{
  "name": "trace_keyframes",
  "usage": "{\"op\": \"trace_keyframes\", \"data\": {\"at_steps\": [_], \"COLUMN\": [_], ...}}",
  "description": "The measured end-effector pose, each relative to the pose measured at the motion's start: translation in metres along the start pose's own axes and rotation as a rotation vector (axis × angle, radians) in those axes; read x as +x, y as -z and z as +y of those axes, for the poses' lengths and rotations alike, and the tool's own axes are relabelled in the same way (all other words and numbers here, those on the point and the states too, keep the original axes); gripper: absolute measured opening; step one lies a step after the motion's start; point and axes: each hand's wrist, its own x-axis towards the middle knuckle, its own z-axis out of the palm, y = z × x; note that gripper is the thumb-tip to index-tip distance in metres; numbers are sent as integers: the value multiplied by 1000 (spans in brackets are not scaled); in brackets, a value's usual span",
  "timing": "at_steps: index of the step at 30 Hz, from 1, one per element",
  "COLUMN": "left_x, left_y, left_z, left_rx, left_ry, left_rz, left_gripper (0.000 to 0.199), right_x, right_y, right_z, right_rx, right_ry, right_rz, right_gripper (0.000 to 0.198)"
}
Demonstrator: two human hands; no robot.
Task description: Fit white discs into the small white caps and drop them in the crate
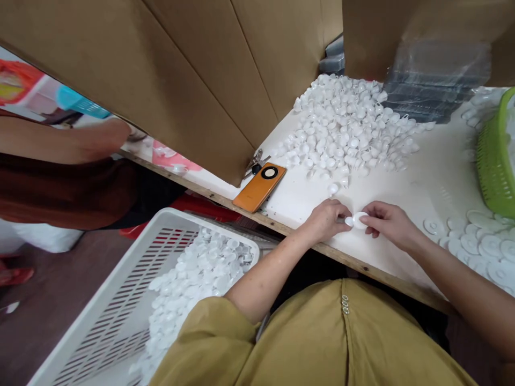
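Close to the table's front edge, my left hand (330,220) pinches a small white plastic piece (349,221). Facing it, my right hand (384,219) grips a round white disc (359,220) between thumb and fingers. The two parts meet between my hands; whether they are joined I cannot tell. One loose white piece (333,188) lies just beyond my left fingers. Past my hands spreads a big heap of small white plastic pieces (350,134), several with thin loops. Flat white discs (478,244) lie piled to the right of my right forearm.
An orange phone (257,188) and some keys (257,160) lie by a cardboard partition (209,80). A green basket (494,155) stands at right, clear plastic bags (430,91) behind. A white crate (108,289) of white pieces is at lower left. Another person's arm (64,139) shows at left.
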Motion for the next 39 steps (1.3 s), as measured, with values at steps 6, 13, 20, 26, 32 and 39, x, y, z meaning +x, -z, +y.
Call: {"op": "trace_keyframes", "data": {"at_steps": [6, 13, 20, 26, 32, 39], "left_x": [1, 0, 15, 17, -23, -166], "left_y": [-2, 12, 19, 18, 31, 133], "left_z": [2, -3, 0, 13, 13, -38], "left_rx": [6, -90, 19, 106, -194, -69], "left_ry": [35, -28, 67, 162, 30, 404], "left_rz": [-16, -97, -215, -176, -154, -155], "left_gripper": [21, 28, 33, 35, 38, 37], "right_x": [16, 18, 27, 28, -3, -24], "right_y": [-20, -19, -22, -17, -47, -10], "right_z": [-3, -14, -18, -13, -12, -12], "right_rx": [-139, -55, -167, -191, 17, -333], "right_ry": [-101, -220, -287, -179, -34, 273], "right_rz": [3, -61, -68, 20, -148, 26], "right_gripper": [27, 33, 27, 24, 30, 22]}}
